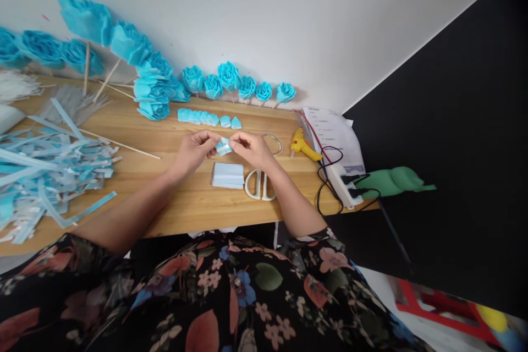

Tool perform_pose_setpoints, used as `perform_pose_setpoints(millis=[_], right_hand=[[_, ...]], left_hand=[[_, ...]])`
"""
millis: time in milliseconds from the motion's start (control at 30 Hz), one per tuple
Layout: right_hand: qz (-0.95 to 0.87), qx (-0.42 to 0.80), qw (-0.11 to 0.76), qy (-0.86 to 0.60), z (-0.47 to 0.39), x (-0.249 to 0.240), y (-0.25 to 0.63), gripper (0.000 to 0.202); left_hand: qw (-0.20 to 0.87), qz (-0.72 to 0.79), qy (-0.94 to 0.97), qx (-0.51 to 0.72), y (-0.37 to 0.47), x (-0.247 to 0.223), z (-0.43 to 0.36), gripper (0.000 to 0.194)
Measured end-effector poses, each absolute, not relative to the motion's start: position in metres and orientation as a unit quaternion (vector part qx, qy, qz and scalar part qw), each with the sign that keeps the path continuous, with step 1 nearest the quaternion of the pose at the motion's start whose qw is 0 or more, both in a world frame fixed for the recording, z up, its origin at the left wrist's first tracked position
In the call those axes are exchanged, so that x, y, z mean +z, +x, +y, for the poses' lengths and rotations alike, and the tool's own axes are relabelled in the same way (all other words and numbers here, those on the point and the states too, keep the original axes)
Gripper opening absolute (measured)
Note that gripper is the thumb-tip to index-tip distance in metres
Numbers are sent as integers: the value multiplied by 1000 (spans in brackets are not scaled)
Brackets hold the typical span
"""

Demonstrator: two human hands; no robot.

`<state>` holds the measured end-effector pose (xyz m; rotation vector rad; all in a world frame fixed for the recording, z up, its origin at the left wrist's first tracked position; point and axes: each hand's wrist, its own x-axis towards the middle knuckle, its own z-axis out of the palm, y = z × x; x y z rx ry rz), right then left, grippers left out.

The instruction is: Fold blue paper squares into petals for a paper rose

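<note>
Between my two hands is a small blue and white paper piece [224, 146], pinched at both sides. My left hand [197, 148] grips its left edge with thumb and fingers. On the opposite edge, my right hand [249, 147] pinches it the same way. Just below lies a stack of pale paper squares [228, 175]. Scissors [258, 185] with light handles rest partly under my right forearm. Above my hands, a row of overlapping light-blue petal pieces [198, 117] lies on the wooden table [181, 203], with two separate ones at its right end.
Blue paper flowers [229, 76] on sticks line the wall. A pile of paper strips [49, 170] covers the left side. At right are a ring-shaped tool [272, 143], a yellow glue gun [304, 146], a power strip [340, 184] with black cords, and a printed sheet [336, 135].
</note>
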<state>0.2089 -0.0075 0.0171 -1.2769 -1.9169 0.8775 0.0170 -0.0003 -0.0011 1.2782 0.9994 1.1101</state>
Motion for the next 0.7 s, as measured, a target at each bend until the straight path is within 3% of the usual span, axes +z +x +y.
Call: perform_pose_setpoints(millis=[233,400,600,700], right_hand=[[-743,334,324,-481,-8,19,209,23],[-736,380,321,-459,-8,17,210,31],[-741,345,320,-480,-7,14,208,27],[-744,339,315,-482,-8,12,207,26]], left_hand=[[564,422,530,473,18,1,0,24],[556,425,548,458,17,2,-1,25],[539,411,580,452,16,1,-3,41],[546,414,583,436,17,-1,-2,38]])
